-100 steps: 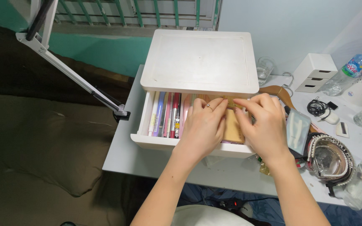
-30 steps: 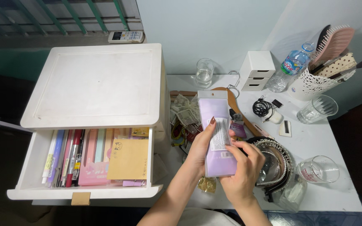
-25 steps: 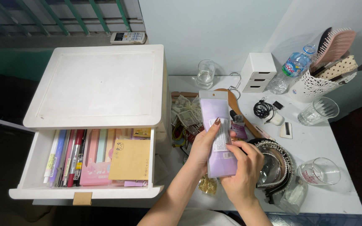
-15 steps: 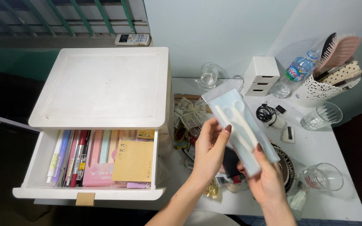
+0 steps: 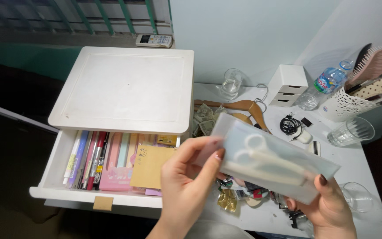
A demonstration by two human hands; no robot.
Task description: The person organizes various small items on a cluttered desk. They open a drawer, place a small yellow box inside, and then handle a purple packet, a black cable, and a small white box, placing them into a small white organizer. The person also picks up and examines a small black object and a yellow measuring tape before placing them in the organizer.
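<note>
Scissors packet [image 5: 273,163], pale and translucent, lies tilted between both hands: left hand [image 5: 184,190] fingertips pinch its left end, right hand [image 5: 330,208] fingers pinch its lower right corner.

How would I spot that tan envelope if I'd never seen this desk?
Start at the big white drawer unit on the left and look into its open drawer. The tan envelope lies flat at the drawer's right end, beside pink packets and pens. It is the only plain brown paper piece there, with a small drawing near its top.
</note>
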